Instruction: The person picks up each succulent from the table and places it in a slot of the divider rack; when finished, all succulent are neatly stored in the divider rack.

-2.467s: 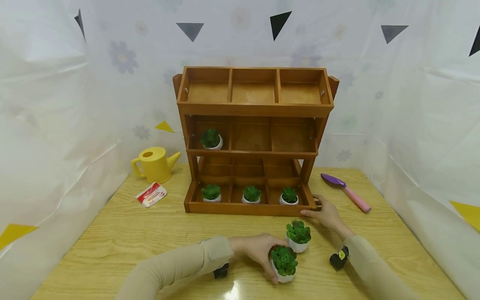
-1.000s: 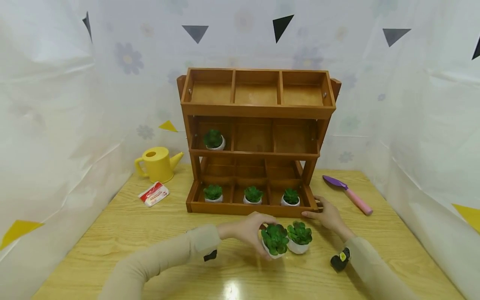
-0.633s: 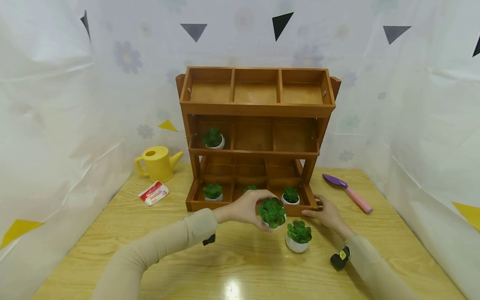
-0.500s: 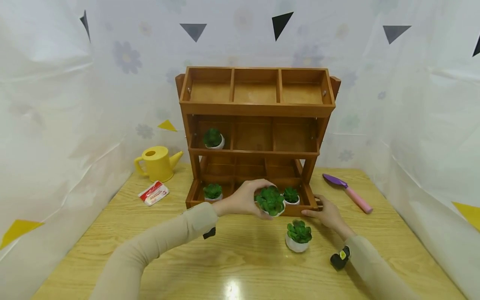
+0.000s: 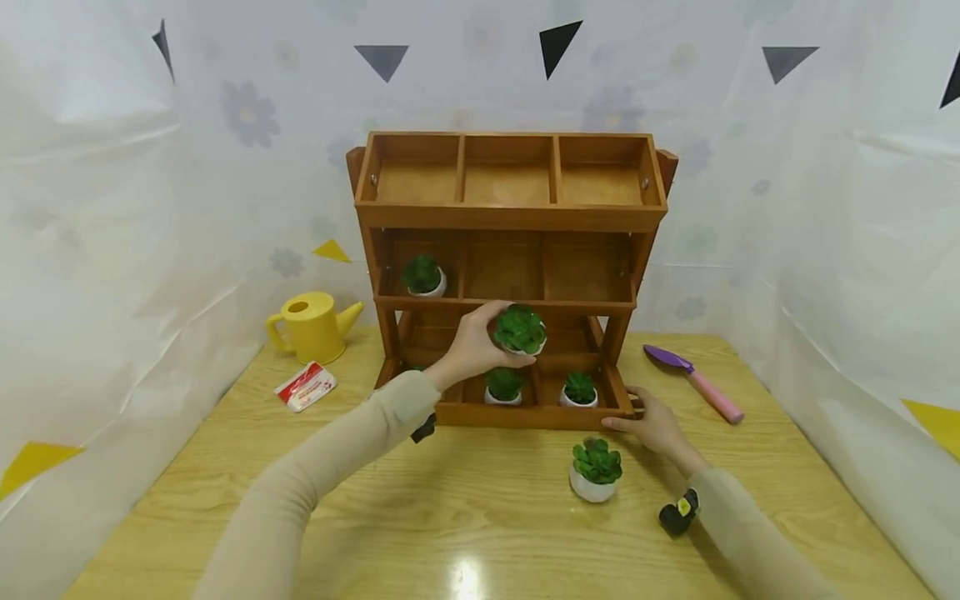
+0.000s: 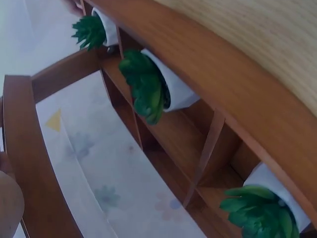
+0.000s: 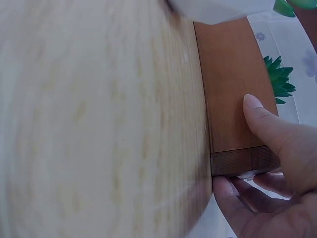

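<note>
My left hand [image 5: 475,344] grips a small potted succulent [image 5: 521,330] by its white pot, raised in front of the gap under the middle tier of a wooden plant shelf [image 5: 510,219]. In the left wrist view, potted succulents [image 6: 176,89] sit in the bottom-tier compartments below that hand. My right hand [image 5: 656,427] holds the shelf's lower right corner. In the right wrist view its thumb [image 7: 262,116] lies on the front board [image 7: 233,89] and the fingers bend round the end. Another potted succulent [image 5: 596,471] stands upright on the table before the shelf.
At the left stand a yellow watering can [image 5: 310,327] and a red-and-white packet [image 5: 306,387]. A trowel [image 5: 693,383] with purple blade and pink handle lies right of the shelf. One succulent [image 5: 424,276] sits in the middle tier's left compartment. White sheeting [image 5: 847,208] encloses the table.
My left hand has lifted the potted succulent from the table front, carrying it up and slightly left toward the shelf's middle tier. My right hand has stayed at the shelf corner.
</note>
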A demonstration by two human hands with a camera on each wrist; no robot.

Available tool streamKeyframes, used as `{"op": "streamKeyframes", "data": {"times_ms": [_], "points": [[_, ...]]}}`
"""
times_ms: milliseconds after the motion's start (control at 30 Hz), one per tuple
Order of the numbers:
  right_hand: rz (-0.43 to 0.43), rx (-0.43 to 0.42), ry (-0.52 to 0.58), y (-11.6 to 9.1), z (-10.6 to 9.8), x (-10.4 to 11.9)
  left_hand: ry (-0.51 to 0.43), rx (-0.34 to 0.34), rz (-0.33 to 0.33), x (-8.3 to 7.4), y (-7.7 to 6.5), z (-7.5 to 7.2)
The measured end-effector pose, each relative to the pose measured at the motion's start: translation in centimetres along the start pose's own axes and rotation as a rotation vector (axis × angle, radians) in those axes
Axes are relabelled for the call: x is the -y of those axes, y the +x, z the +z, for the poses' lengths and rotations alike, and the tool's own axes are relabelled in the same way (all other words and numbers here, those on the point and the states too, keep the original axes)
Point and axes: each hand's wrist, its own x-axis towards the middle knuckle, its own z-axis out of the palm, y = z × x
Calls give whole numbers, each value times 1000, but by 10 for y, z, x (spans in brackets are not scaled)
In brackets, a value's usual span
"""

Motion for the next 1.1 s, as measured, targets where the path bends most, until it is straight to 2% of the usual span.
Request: {"op": "streamKeyframes", "data": {"times_ms": [100,267,400,567,900,1100], "points": [[-3,-1,-4,0,0,0,1,-77,-4,4,6,-3],[-1,-8,0,0,1,0,6,-231,40,6,19,-7],[4,-13,1,1,0,-1,18,-315,59,4,28,-8],[11,-10,-9,1,0,0,32,-365,48,3,36,-6],[21,0,-9,1,0,0,53,-426,-33,-1,56,3],[17,2,7,3,1,-1,62,-475,-81,-2,60,5]]}}
